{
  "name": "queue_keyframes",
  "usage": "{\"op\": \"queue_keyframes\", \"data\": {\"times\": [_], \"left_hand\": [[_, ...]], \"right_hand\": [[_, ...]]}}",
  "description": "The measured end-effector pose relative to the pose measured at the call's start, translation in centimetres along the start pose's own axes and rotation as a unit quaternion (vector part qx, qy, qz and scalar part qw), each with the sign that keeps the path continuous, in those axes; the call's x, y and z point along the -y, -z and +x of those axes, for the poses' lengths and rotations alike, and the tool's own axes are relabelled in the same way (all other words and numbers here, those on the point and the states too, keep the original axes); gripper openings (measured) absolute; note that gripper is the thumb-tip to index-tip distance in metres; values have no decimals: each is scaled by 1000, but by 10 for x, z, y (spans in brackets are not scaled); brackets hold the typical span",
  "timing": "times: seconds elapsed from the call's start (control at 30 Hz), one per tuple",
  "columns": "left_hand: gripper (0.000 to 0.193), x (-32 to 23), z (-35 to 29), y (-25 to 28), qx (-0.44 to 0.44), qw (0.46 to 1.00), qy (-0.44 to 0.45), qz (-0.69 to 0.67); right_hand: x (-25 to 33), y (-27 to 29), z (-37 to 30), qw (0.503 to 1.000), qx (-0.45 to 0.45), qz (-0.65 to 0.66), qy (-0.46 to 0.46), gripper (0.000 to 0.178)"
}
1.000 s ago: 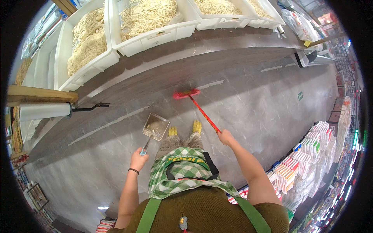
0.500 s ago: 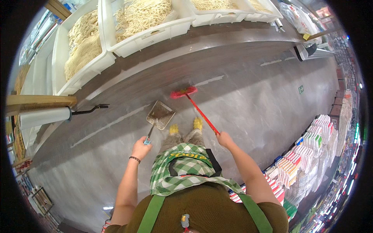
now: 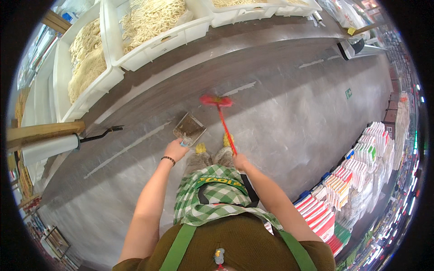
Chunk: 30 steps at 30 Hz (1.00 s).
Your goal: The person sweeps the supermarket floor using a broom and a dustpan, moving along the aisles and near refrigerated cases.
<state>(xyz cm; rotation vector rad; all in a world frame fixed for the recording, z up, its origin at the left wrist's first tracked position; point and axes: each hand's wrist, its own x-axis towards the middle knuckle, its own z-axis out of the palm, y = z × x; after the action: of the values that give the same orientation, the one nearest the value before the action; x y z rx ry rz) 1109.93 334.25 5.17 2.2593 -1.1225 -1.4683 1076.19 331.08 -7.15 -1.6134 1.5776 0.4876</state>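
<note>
My right hand (image 3: pixel 241 161) is closed round the red handle of a broom (image 3: pixel 221 119). Its red bristle head (image 3: pixel 216 100) is on the grey floor ahead of my feet, a little smeared by motion. In my left hand (image 3: pixel 177 150) I grip the handle of a dustpan (image 3: pixel 190 128), most of which my fingers hide. The pan is tilted, its inside stained brown, and it lies left of the broom head, apart from it. My yellow shoes (image 3: pixel 200 147) stand just behind both tools.
White crates (image 3: pixel 165 47) of noodles stand on a counter along the far side. At the left, a wooden beam (image 3: pixel 45 132) and a white roll (image 3: pixel 49 150) with a black crank jut out. Stacked packages (image 3: pixel 348 178) line the right. Grey floor (image 3: pixel 280 117) spreads between.
My right hand has moved left and nearer my body, and the broom stands steeper, its head turned. My left hand has gone forward and right, bringing the dustpan slightly right.
</note>
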Motion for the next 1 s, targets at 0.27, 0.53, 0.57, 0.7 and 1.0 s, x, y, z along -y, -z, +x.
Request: {"op": "queue_keyframes", "data": {"times": [0.27, 0.53, 0.57, 0.7, 1.0], "left_hand": [[31, 7, -3, -5, -21, 999, -17, -20], [24, 62, -70, 8, -35, 996, 8, -87], [24, 72, -74, 8, -39, 994, 12, -101], [27, 95, -76, 11, -29, 988, 92, -120], [24, 95, -65, 26, -44, 978, 117, -166]], "right_hand": [[5, 110, -147, 863, 275, 380, -189, 39], [0, 102, -96, 976, 78, 192, -62, 38], [9, 100, -81, 988, 53, 137, -42, 41], [52, 90, -43, 998, 37, 29, -29, 47], [65, -30, -53, 997, -15, -61, 40, 43]]}}
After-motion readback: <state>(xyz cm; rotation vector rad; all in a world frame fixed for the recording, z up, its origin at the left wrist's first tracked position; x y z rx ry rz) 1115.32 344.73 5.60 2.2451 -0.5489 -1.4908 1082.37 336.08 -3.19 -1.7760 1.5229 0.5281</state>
